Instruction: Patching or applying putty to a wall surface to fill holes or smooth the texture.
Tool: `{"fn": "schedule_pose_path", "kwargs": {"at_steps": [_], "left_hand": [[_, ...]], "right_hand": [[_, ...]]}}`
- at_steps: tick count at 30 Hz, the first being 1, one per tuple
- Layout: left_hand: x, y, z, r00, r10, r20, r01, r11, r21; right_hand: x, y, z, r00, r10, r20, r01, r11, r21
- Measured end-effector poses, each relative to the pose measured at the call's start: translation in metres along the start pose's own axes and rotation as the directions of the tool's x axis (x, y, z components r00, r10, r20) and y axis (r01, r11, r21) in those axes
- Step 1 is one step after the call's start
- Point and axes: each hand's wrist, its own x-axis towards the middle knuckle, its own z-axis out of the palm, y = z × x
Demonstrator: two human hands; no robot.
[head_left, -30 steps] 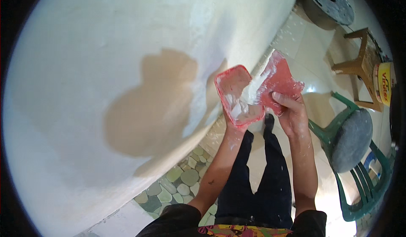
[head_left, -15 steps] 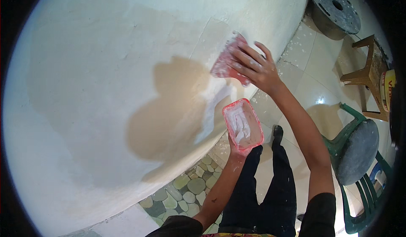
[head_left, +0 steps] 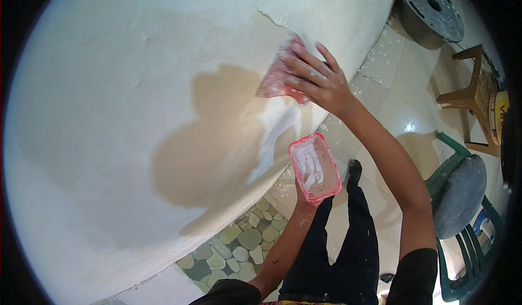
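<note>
My right hand [head_left: 322,81] presses a red putty spreader [head_left: 280,76], smeared with white, flat against the pale wall [head_left: 125,87]. The fingers lie spread over its back, and motion blurs the blade slightly. Below it, my left hand [head_left: 308,197] holds up a red-rimmed rectangular tub [head_left: 321,184] from beneath; most of its fingers are hidden under the tub. White putty [head_left: 310,166] lies along the tub's left side. A thin ridge of putty [head_left: 270,17] stands on the wall just above the spreader. Damp-looking darker patches and my shadow cover part of the wall.
A green plastic chair [head_left: 446,169] with a round grey lid-like piece on it stands at right. Behind it are a brown stool [head_left: 478,82], a yellow bucket [head_left: 498,117] and a dark round drum [head_left: 429,14]. Pebble-patterned tiles [head_left: 239,245] border the wall's foot; putty specks dot the floor.
My right hand has slid the spreader left and slightly up along the wall. A ridge of putty now shows above it. The tub has shifted slightly down and right.
</note>
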Motion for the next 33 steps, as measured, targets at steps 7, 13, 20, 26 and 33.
{"fn": "schedule_pose_path", "kwargs": {"at_steps": [7,13,20,26,33], "left_hand": [[0.001,-0.003,-0.001,0.999,0.017,0.029,-0.018,0.999,0.049],[-0.002,-0.003,-0.004,0.996,0.003,-0.085,-0.006,1.0,-0.028],[-0.007,-0.004,-0.001,0.999,-0.033,-0.027,0.033,0.999,0.002],[-0.012,-0.003,-0.005,0.997,-0.072,-0.001,0.071,0.993,-0.094],[-0.016,-0.008,-0.026,0.983,-0.066,0.171,0.079,0.994,-0.074]], "right_hand": [[-0.032,-0.011,-0.044,0.903,0.416,0.111,-0.417,0.909,-0.013],[0.068,-0.015,-0.073,0.771,0.635,-0.04,-0.581,0.728,0.364],[0.087,-0.088,-0.041,0.866,0.5,-0.012,-0.48,0.838,0.261],[0.079,-0.104,-0.048,0.912,0.409,-0.032,-0.364,0.842,0.397],[0.102,-0.055,-0.046,0.74,0.667,-0.083,-0.592,0.706,0.389]]}}
